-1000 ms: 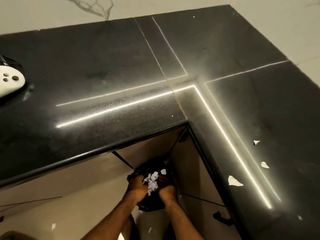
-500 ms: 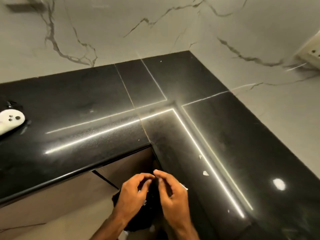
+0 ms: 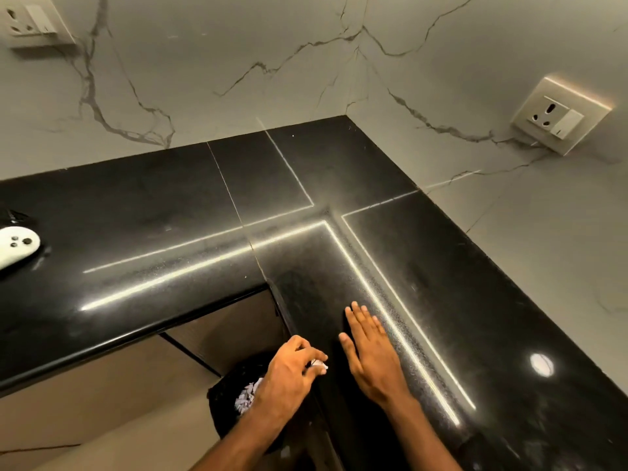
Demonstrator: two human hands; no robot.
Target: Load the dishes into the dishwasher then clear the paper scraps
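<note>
Paper scraps: light, limp, likely drift-prone; grip bunched. Pinched in left hand fingers; right hand flat on counter, fingers together.

I can read no words, numbers or brand marks anywhere here. The white controller at the left edge of the desk has dark buttons, but any marks on them are too small to make out. The left socket plate and right socket plate on the wall show no legible lettering.
</note>
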